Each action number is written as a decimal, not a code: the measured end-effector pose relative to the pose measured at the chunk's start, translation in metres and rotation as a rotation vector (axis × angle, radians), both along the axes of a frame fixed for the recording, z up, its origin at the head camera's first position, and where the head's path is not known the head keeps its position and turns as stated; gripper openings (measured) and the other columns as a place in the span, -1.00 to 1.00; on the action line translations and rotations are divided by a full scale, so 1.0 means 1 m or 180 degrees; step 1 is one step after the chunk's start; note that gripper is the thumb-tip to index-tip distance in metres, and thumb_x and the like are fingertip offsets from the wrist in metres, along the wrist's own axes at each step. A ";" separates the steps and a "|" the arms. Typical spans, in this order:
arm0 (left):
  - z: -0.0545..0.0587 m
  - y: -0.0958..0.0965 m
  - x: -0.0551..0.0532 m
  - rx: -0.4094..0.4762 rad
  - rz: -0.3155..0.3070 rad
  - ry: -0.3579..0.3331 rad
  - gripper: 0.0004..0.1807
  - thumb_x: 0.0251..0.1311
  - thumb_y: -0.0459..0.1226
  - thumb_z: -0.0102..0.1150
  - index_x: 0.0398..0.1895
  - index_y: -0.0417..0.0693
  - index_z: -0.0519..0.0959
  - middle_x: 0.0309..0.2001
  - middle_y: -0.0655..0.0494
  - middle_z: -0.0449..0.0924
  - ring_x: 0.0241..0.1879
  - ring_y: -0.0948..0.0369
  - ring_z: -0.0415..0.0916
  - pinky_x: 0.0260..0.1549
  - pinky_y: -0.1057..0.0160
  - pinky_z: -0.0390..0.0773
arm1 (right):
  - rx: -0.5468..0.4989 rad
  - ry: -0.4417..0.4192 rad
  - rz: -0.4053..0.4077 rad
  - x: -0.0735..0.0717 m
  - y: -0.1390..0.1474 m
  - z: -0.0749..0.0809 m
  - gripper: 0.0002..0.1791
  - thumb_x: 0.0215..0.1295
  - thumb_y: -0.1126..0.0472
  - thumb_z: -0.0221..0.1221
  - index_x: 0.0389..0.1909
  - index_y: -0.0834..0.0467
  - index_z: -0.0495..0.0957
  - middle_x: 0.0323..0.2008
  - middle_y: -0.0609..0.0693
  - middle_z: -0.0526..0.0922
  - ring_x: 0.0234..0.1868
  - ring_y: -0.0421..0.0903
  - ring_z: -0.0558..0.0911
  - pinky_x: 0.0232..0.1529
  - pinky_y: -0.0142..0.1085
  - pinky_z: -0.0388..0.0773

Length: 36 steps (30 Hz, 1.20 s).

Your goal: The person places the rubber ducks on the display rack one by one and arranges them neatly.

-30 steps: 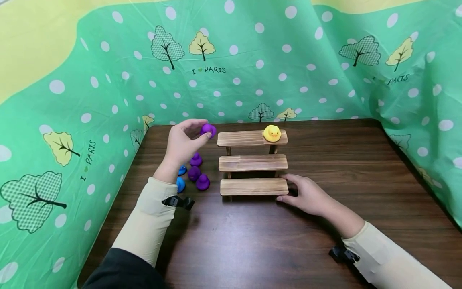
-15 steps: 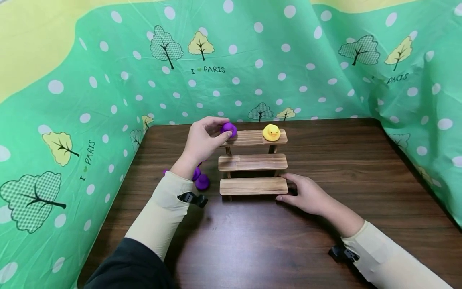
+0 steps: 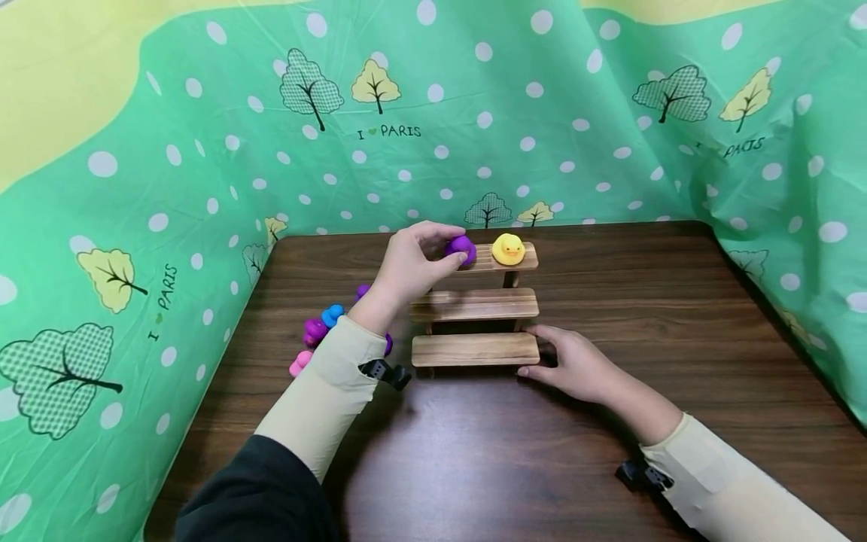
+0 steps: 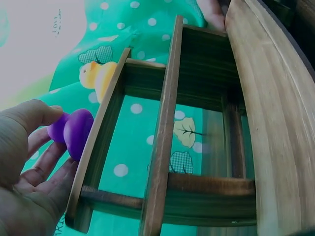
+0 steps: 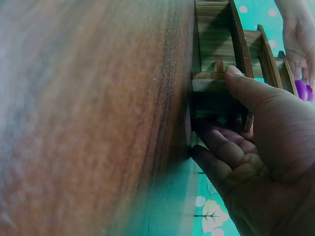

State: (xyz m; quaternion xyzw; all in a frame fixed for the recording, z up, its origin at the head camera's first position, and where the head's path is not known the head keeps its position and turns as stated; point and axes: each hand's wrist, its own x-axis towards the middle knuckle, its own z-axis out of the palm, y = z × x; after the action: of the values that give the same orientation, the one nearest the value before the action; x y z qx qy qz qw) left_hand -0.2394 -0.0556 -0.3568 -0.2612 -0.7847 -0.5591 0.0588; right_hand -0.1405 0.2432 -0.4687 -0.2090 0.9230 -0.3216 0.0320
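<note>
Two hands work at a three-step wooden stand (image 3: pixel 475 304), which is upright on a brown desk (image 3: pixel 677 301). The left hand (image 3: pixel 415 265) pinches a purple duck (image 3: pixel 461 249) between thumb and fingertips. The purple duck is at the top step, left of the yellow duck (image 3: pixel 508 250); whether its base touches the board cannot be told. The yellow duck sits upright near the right end of the top step, facing the front of the desk, apart from the purple duck.

The right hand (image 3: pixel 581 369) grips the right end of the bottom step, with the thumb at the front and the fingers behind.

Left of the stand, several small toys are grouped on the desk, partly hidden by the left arm: a pink toy (image 3: pixel 300 363) nearest the front, a magenta toy (image 3: pixel 314 331) behind it, then a blue toy (image 3: pixel 332 315). Parts of further purple toys (image 3: pixel 362 291) show beside the arm. A green dotted cloth (image 3: pixel 406 192) with printed trees hangs behind the desk.
</note>
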 end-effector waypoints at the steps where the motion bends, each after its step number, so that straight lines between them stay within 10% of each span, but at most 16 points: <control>1: -0.001 0.002 0.000 -0.0012 -0.0006 0.0009 -0.66 0.24 -0.38 0.48 0.09 -0.16 0.74 0.02 0.05 0.72 0.03 0.21 0.71 0.11 0.21 0.67 | 0.0005 0.0001 0.0000 0.000 0.000 0.000 -0.25 0.21 -0.03 0.54 0.35 0.17 0.51 0.13 0.07 0.70 0.15 0.02 0.67 0.12 0.05 0.64; 20: -0.002 0.009 0.000 -0.0277 -0.0007 0.0137 -0.68 0.24 -0.38 0.47 0.07 -0.15 0.74 0.03 0.04 0.69 0.07 0.20 0.69 0.12 0.33 0.63 | 0.0015 -0.0002 -0.0017 0.001 -0.002 0.002 -0.27 0.19 0.01 0.55 0.33 0.18 0.53 0.13 0.08 0.69 0.15 0.03 0.66 0.12 0.06 0.64; 36: -0.003 -0.004 0.002 0.0139 -0.0059 0.0065 -0.53 0.21 -0.36 0.52 0.19 -0.12 0.66 0.16 -0.03 0.64 0.16 0.13 0.65 0.22 0.20 0.60 | 0.0016 0.0008 -0.0019 0.001 0.000 0.001 -0.24 0.19 -0.05 0.54 0.34 0.17 0.52 0.11 0.05 0.71 0.11 0.00 0.68 0.11 0.03 0.64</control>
State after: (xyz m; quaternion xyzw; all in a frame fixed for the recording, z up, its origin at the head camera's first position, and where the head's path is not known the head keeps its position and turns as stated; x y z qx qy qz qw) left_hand -0.2376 -0.0601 -0.3601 -0.2727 -0.7692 -0.5740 0.0673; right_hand -0.1395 0.2428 -0.4674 -0.2066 0.9244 -0.3191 0.0304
